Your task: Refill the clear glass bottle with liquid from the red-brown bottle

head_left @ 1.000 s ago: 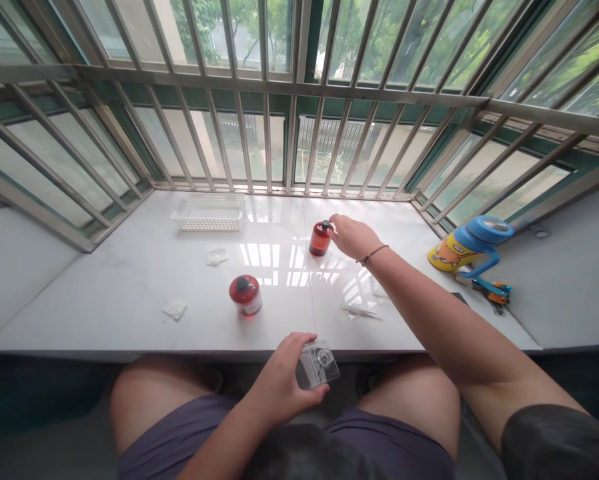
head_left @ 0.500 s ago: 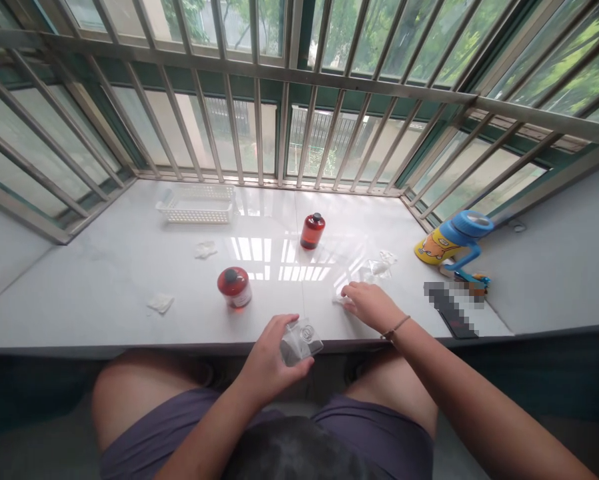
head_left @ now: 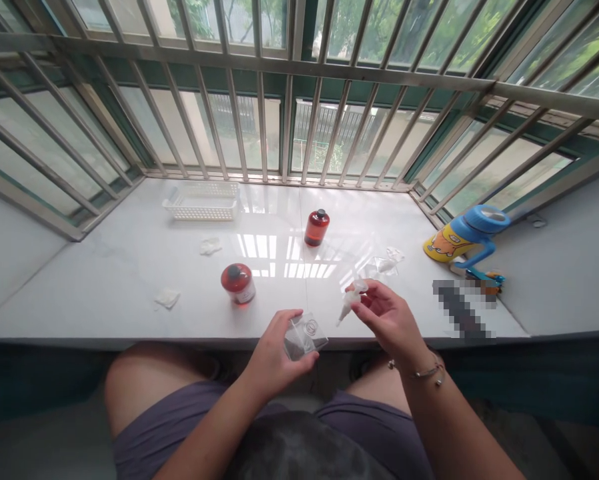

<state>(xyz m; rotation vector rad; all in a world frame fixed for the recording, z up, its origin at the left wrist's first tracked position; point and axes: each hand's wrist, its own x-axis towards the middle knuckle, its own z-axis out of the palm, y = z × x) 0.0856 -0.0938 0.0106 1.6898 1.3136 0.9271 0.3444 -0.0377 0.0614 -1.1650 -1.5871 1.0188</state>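
A clear square bottle (head_left: 307, 337) with an uncapped round neck is gripped by my left hand (head_left: 278, 350) at the counter's front edge. My right hand (head_left: 387, 317) pinches a small translucent piece with a narrow tip (head_left: 350, 301), its tip slanting down to the left, just above the counter. The piece and the bottle are apart. A red bottle with a dark cap (head_left: 238, 283) stands left of my left hand, and a second red bottle (head_left: 317, 228) stands farther back near the middle.
On the white counter (head_left: 104, 267) are a white basket (head_left: 202, 202) at the back left, crumpled tissues (head_left: 167, 298), (head_left: 210, 247), a clear item (head_left: 383, 265) beyond my right hand, and a blue and yellow flask (head_left: 464, 233). A blurred dark object (head_left: 459, 310) lies at right. Metal bars line the window.
My right hand has lifted the translucent piece off the counter and turned over with it. My left hand still holds the clear bottle. The whole view has shifted slightly.
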